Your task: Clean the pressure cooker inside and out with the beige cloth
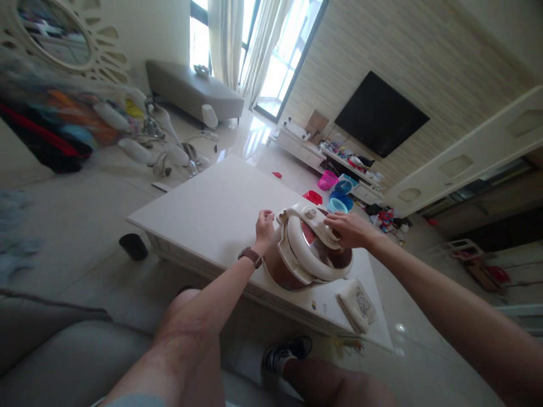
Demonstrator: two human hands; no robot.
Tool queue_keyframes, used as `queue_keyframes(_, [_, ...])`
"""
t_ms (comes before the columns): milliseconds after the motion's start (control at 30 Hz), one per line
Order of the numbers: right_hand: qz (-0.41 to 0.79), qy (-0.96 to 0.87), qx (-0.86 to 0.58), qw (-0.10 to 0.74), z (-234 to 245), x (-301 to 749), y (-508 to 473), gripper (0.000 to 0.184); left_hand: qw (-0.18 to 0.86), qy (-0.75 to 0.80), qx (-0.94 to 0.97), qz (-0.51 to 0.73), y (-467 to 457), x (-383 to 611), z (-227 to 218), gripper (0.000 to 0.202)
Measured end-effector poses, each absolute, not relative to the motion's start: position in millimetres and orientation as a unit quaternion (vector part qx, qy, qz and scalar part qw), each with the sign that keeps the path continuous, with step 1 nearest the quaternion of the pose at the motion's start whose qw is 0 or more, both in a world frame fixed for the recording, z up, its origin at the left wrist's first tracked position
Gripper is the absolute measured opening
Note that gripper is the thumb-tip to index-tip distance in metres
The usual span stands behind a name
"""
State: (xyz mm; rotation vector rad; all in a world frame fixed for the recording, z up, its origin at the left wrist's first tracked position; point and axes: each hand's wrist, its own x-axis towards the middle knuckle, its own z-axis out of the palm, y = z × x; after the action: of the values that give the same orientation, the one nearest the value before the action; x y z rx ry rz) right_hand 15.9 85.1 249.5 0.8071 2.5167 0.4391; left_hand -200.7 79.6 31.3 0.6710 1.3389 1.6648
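A round cooker [297,271] with a brown body and a cream lid stands on the near right part of a white low table [212,209]. My right hand [348,229] lies over the lid's cream handle [311,221], fingers curled round it. My left hand [264,228], with a brown watch at the wrist, rests against the cooker's left side, fingers bent and closed; what they grip is hidden. A folded cream cloth [357,305] lies on the table just right of the cooker.
My knees and one dark shoe [283,353] are below the table's near edge. A dark cup [133,246] stands on the floor at the table's left corner. Coloured baskets [335,195] and toys lie beyond the table. A grey bench [193,90], a wall television [379,115] and a cluttered shelf are farther off.
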Motion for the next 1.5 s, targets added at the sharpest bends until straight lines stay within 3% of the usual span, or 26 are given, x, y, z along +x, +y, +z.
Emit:
queue_keyframes(433, [0.089,0.924,0.306,0.213,243,26,90,0.036,0.47,0.512,0.307,0.65,81,-194,29,0.03])
queue_keyframes(700, [-0.157,0.783,0.595,0.088,245,29,79,0.054,0.477,0.505,0.301,0.653,83,-193,31,0.026])
queue_keyframes(767, [-0.14,0.739,0.655,0.079,237,19,73,0.072,0.477,0.504,0.3,0.655,84,-191,31,0.026])
queue_keyframes(833, [-0.089,0.711,0.693,0.08,228,9,68,0.078,0.472,0.503,0.302,0.658,84,-190,30,0.027])
queue_keyframes(1233, [-0.027,0.718,0.695,0.004,205,5,64,0.049,0.488,0.487,0.286,0.665,83,-193,33,0.032])
queue_keyframes(1500, [0.014,0.733,0.679,0.048,204,3,70,0.048,0.488,0.487,0.284,0.666,83,-195,36,0.033])
